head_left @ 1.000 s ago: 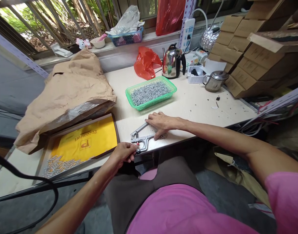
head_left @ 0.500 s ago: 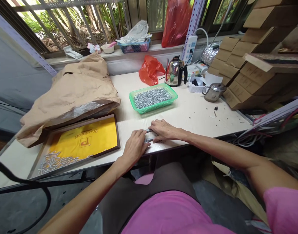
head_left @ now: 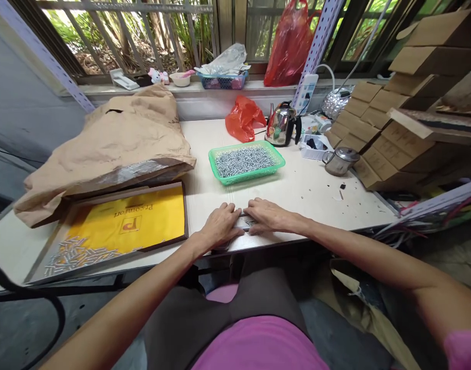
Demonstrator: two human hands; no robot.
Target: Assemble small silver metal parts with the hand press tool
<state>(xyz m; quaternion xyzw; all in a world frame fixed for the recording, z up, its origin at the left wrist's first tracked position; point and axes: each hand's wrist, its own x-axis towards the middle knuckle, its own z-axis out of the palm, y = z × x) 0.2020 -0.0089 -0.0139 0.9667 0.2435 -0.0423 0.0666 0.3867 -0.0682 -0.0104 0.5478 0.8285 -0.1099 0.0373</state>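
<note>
At the table's front edge, my left hand (head_left: 221, 226) and my right hand (head_left: 272, 216) face each other over a small flat silvery-grey piece (head_left: 243, 222). Each hand has its fingers curled onto an end of that piece, and they cover most of it, so its exact kind is hard to make out. Beyond them stands a green plastic basket (head_left: 252, 178) full of short metal pins (head_left: 245, 160). To the left lies a shallow tray (head_left: 186, 208) with a yellow lining (head_left: 162, 210); several similar metal pins (head_left: 75, 254) are heaped in its near left corner.
A large brown paper sack (head_left: 115, 133) lies behind the tray. At the back are a red plastic bag (head_left: 243, 119), a steel kettle (head_left: 281, 126) and a white bin (head_left: 311, 149). A lidded metal cup (head_left: 341, 160) stands before stacked cardboard boxes (head_left: 397, 139). Small scraps dot the tabletop's right side.
The camera view has shifted a little. My left hand has turned and drawn closer to my right hand over the grey piece, leaving less of it showing between them.
</note>
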